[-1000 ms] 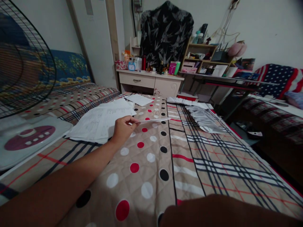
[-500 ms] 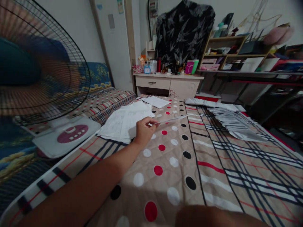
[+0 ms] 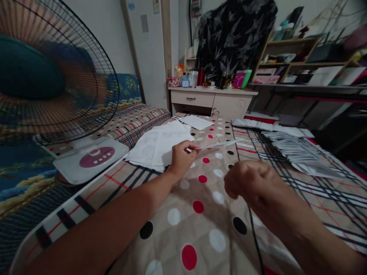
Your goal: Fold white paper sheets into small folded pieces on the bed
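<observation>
My left hand (image 3: pixel 185 157) pinches the near end of a thin white paper sheet (image 3: pixel 219 144) between thumb and fingers. Seen almost edge-on, the sheet stretches to the right above the dotted bedspread (image 3: pixel 197 223). Just behind that hand lies a spread of printed white papers (image 3: pixel 160 143), with a single white sheet (image 3: pixel 197 122) beyond it. My right hand (image 3: pixel 249 179) hovers over the bedspread, right of and nearer than the sheet, not touching it. Its fingers are curled closed and slightly blurred; whatever they may hold is hidden.
A spinning fan (image 3: pixel 57 76) on a white base (image 3: pixel 91 160) stands at the left. On the bed's right lie a fanned row of flat silvery-white packets (image 3: pixel 301 152) and a long white bundle (image 3: pixel 269 127). A dresser (image 3: pixel 212 100) and a cluttered shelf (image 3: pixel 289 65) stand behind.
My right hand has risen from the bottom edge toward the sheet, its fingers curled. My left hand keeps its pinch on the sheet. The whole view has shifted slightly.
</observation>
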Demonstrator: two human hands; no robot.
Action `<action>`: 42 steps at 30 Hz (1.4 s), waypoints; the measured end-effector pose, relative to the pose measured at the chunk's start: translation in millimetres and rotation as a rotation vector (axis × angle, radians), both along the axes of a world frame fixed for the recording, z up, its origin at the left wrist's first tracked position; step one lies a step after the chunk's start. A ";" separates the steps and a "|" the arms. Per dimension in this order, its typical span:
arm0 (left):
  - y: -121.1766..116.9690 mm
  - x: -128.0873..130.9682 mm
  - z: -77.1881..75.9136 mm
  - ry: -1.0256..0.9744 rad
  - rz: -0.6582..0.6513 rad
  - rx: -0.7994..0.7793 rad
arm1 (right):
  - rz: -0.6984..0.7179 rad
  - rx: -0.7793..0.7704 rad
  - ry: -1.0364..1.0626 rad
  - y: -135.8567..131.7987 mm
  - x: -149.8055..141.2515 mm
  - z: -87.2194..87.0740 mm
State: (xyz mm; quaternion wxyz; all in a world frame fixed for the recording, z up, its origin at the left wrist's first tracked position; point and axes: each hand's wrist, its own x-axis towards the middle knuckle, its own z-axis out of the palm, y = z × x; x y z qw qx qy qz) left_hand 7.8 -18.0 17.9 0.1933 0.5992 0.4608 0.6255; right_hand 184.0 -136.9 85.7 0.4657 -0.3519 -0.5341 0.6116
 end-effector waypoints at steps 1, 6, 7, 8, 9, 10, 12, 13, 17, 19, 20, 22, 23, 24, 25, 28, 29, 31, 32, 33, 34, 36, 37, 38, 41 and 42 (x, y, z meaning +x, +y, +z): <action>-1.0 -0.1 1.1 0.023 0.011 0.036 | -0.028 -0.046 0.011 12.4 -0.8 -0.2; -5.6 -2.8 5.3 0.213 0.024 0.286 | -0.108 -0.433 0.119 42.5 -1.7 -16.3; -6.3 -3.4 5.3 0.246 0.014 0.323 | -0.115 -0.470 0.142 43.3 -2.2 -19.5; -7.2 -3.7 5.1 0.281 0.006 0.355 | -0.151 -0.475 0.152 43.6 -2.8 -22.4; -8.3 -3.6 5.0 0.318 -0.004 0.375 | -0.204 -0.468 0.137 43.8 -3.2 -25.1; -9.8 -3.2 5.1 0.343 -0.015 0.376 | -0.263 -0.443 0.109 44.4 -3.1 -28.0; -13.9 -1.3 6.4 0.350 -0.060 0.330 | -0.363 -0.361 0.042 47.4 -1.1 -34.3; -16.3 0.2 7.6 0.325 -0.092 0.282 | -0.397 -0.312 0.015 49.7 1.0 -37.5; -23.2 6.9 13.3 -0.072 -0.260 0.018 | -0.447 -0.085 -0.077 60.5 13.7 -46.6; -23.1 9.8 14.2 -0.353 -0.416 -0.182 | -0.406 -0.005 -0.103 63.9 18.9 -47.6; -22.2 10.9 13.8 -0.466 -0.495 -0.295 | -0.374 0.020 -0.112 64.7 20.6 -47.4; -19.7 12.5 11.9 -0.587 -0.580 -0.479 | -0.315 0.045 -0.112 64.7 22.3 -46.3; -18.4 12.9 10.6 -0.604 -0.578 -0.527 | -0.294 0.052 -0.105 64.2 22.6 -45.7; -17.2 13.1 9.3 -0.608 -0.556 -0.547 | -0.273 0.062 -0.095 63.4 22.7 -45.2; -16.2 13.1 8.2 -0.606 -0.531 -0.549 | -0.250 0.075 -0.085 62.6 22.8 -44.9; -14.7 12.2 7.2 -0.612 -0.587 -0.578 | -0.177 0.110 -0.090 61.6 23.2 -45.8; -14.7 11.9 7.6 -0.613 -0.645 -0.597 | -0.159 0.111 -0.099 62.0 23.3 -46.9; -15.1 11.6 8.4 -0.615 -0.715 -0.603 | -0.156 0.097 -0.115 63.4 23.1 -50.3; -15.2 11.7 8.5 -0.622 -0.707 -0.586 | -0.170 0.090 -0.116 64.3 22.8 -52.3; -15.3 11.9 8.3 -0.633 -0.674 -0.560 | -0.193 0.085 -0.111 65.0 22.2 -54.3; -15.3 12.1 7.9 -0.646 -0.631 -0.532 | -0.219 0.080 -0.102 65.4 21.6 -56.0; -14.9 12.6 6.6 -0.669 -0.553 -0.490 | -0.261 0.071 -0.075 65.0 19.8 -58.1; -14.6 12.7 6.0 -0.680 -0.523 -0.479 | -0.270 0.067 -0.063 64.4 18.7 -58.4; -14.2 12.8 5.5 -0.688 -0.497 -0.475 | -0.279 0.066 -0.054 63.5 17.5 -58.3; -13.2 12.8 4.8 -0.705 -0.441 -0.470 | -0.313 0.077 -0.063 60.4 13.9 -56.7; -13.0 12.8 4.7 -0.705 -0.436 -0.470 | -0.334 0.082 -0.074 59.5 12.9 -56.2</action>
